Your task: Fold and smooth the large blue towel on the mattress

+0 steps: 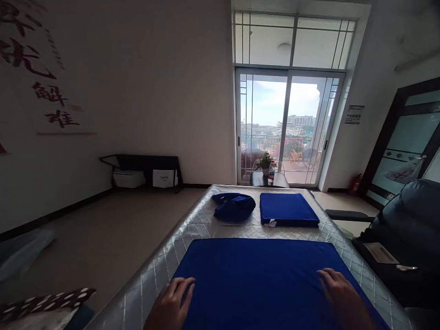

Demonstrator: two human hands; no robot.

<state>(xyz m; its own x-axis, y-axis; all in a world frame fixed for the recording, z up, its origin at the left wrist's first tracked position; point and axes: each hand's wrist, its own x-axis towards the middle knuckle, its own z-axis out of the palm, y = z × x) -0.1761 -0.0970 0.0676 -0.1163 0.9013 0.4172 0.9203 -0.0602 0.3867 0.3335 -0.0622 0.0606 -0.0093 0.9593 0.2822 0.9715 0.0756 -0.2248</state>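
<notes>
A large blue fabric panel [254,279] lies flat on the silvery quilted table cover [154,270], its near edge cut off by the bottom of the view. My left hand [173,300] is at the panel's left edge, with fingers loosely curved and nothing visible in them. Over the panel's right part is my right hand [338,291], fingers stretched forward and slightly bent, also holding nothing I can see. Whether either hand presses on the cloth is hard to tell. Beyond the panel sit a flat blue folded stack [288,208] with a white tag and a crumpled blue cloth bundle [235,206].
A dark armchair [402,229] stands close on the right, with a small card [380,253] on it. Past the table's far end is a small black table [270,180] with a plant and bottle. Patterned cloth [48,302] shows at lower left.
</notes>
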